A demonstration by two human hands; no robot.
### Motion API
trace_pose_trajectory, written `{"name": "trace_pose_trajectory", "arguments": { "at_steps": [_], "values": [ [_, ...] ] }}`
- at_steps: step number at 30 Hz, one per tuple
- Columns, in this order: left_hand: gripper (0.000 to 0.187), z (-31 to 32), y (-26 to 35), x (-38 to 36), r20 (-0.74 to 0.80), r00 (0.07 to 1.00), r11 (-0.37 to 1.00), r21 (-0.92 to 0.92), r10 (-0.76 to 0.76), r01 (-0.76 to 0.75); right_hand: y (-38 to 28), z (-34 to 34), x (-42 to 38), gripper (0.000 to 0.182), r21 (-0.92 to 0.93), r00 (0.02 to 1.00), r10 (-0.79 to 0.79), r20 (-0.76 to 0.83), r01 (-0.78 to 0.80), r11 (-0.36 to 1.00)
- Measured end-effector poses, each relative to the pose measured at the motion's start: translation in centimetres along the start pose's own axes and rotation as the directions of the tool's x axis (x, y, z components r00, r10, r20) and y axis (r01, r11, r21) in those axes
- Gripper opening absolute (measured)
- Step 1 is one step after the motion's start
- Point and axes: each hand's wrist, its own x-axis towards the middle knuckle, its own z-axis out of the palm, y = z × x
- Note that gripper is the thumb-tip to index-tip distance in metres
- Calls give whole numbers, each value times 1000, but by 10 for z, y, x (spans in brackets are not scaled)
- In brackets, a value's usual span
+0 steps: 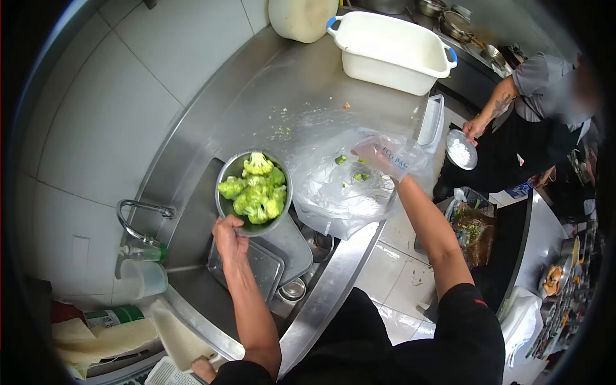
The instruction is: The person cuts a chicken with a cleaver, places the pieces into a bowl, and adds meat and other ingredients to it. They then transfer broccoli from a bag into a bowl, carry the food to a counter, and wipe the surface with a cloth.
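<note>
My left hand (230, 239) grips the near rim of a round metal bowl (287, 205), its thumb over the edge, above the sink. Broccoli florets (256, 192) fill much of the bowl. To the right, my right hand (378, 157) is inside a clear plastic bag (333, 199) with blue lettering, seen through the film. Its fingers are blurred by the plastic, so their grip cannot be made out. A few green scraps (360, 176) lie in or under the bag on the metal counter.
A white tub (394, 54) stands at the counter's back. The faucet (131, 221) is left of the sink, which holds trays (260, 269). At right a co-worker (539, 115) holds a bowl of white stuff (461, 151). Another hand (204, 368) shows at bottom left.
</note>
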Motion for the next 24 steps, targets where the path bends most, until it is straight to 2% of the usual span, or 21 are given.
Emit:
{"name": "trace_pose_trajectory", "arguments": {
  "at_steps": [1, 2, 3, 4, 5, 6, 7, 9, 10, 11, 12, 13, 14, 15, 17, 19, 21, 23, 24],
  "values": [
    [15, -16, -3, -1, 78, 997, 1000, 10, -16, 15, -10, 13, 1, 28, -1, 1000, -1, -1, 1, 1000],
    [15, -26, -5, -2, 155, 987, 999, 21, -32, 29, -58, 57, -6, 31, -535, 998, 53, 26, -31, 844],
    [15, -25, -8, -7, 157, 987, 999, 22, -32, 29, -85, 85, -11, 35, -904, 993, 114, 19, -31, 427],
    [16, -21, -13, -17, 166, 985, 998, 44, -44, 37, -77, 92, -15, 35, -903, 993, 114, 18, -33, 429],
    [18, -16, -17, -29, 173, 983, 997, 68, -52, 41, -63, 98, -18, 37, -955, 993, -114, 6, 40, 295],
    [24, -1, -15, -45, 162, 980, 992, 52, -118, 111, -48, 103, -18, 39, -986, 941, -336, 28, 82, 145],
    [32, -8, -22, -48, 184, 977, 991, 94, -108, 92, -38, 103, -12, 39, -984, 943, -333, 28, 85, 157],
    [33, -15, -35, -53, 222, 963, 987, 94, -152, 134, -12, 91, 7, 37, -910, 983, -3, -183, -168, 380],
    [33, -18, -37, -58, 216, 964, 987, 90, -152, 136, 17, 80, 10, 37, -911, 984, 0, -178, -165, 377],
    [33, -19, -39, -63, 212, 960, 980, 116, -184, 162, 20, 82, 6, 37, -823, 956, -191, -222, -79, 562],
    [33, -20, -42, -68, 210, 954, 972, 138, -215, 189, 20, 81, 2, 38, -711, 885, -361, -295, 50, 701],
    [33, -20, -46, -72, 211, 953, 973, 125, -217, 194, 23, 77, -13, 34, -537, 898, -160, -410, -96, 838],
    [34, -21, -48, -74, 183, 961, 975, 128, -205, 183, -17, 100, -43, 32, -309, 859, 63, -509, -250, 918],
    [35, -23, -50, -76, 156, 968, 975, 135, -196, 175, -63, 126, -73, 31, -77, 774, 270, -573, -379, 922],
    [34, -28, -56, -77, 149, 967, 975, 111, -207, 192, -68, 140, -121, 28, -182, 771, 131, -624, -306, 934],
    [34, -35, -61, -79, 161, 963, 972, 125, -217, 198, -86, 163, -175, 30, -153, 739, 117, -663, -288, 945],
    [33, -40, -60, -91, 204, 940, 956, 168, -273, 241, -124, 203, -224, 27, -262, 748, -141, -649, -45, 964],
    [32, -40, -70, -98, 321, 893, 931, 284, -316, 228, -132, 223, -253, 25, -522, 735, -408, -541, 87, 848],
    [34, -38, -77, -106, 357, 866, 918, 313, -351, 243, -146, 233, -268, 27, -733, 759, -496, -421, 38, 680]
  ]
}}
